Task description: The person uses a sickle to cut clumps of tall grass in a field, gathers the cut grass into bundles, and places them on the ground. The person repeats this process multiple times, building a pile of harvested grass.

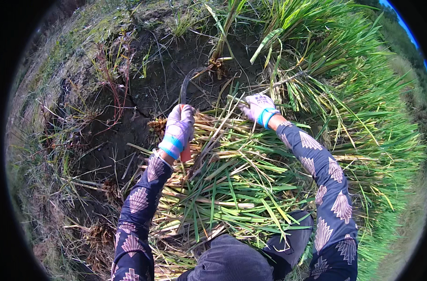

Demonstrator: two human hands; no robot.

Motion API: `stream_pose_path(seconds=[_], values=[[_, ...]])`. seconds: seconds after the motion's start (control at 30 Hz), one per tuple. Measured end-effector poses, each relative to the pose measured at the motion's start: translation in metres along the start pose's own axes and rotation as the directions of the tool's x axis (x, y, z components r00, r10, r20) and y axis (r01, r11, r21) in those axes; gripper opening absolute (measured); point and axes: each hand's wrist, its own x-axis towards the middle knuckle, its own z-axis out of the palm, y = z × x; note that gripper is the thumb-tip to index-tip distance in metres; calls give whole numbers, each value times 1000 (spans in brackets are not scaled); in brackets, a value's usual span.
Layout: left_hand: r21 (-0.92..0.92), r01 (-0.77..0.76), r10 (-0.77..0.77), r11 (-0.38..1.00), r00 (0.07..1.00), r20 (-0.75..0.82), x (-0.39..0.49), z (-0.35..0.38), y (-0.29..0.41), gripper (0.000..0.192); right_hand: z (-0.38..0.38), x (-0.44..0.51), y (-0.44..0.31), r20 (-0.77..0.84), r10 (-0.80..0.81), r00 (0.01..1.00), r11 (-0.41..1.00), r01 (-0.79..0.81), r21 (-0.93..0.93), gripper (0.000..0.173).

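Note:
My left hand, in a pale glove with a blue cuff, grips the orange handle of a sickle. The curved metal blade points up and away, its tip close to the base of a standing plant clump. To the right, my right hand, gloved alike, is closed around some stalks at the edge of the cut plants. Below and between both hands lies a thick layer of cut green and straw-coloured stalks, which look like rice.
Dense standing green plants fill the right side. Dark bare soil with weeds and reddish stems slopes up at the left. Cut stubble stands at the lower left. My knee is at the bottom.

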Motion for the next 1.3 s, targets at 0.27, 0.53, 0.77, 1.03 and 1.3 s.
stream_pose_path(seconds=[0.27,0.53,0.77,1.03,1.3], values=[[-187,62,-16,980,971,237,138,10,2,16,-73,76,-76,-452,-563,692,782,269,-563,32],[461,-56,52,885,998,21,124,35,-6,28,-57,152,0,-327,-62,943,944,-50,-325,36],[686,-104,140,720,990,3,150,47,7,33,-33,129,-5,-266,84,960,961,-149,-234,31],[340,-183,108,923,968,227,-52,-21,-43,21,-36,51,37,-36,106,994,992,-108,-58,29],[75,-51,66,996,972,-224,-144,-85,-26,19,9,-21,48,-115,-60,992,757,120,643,30]])
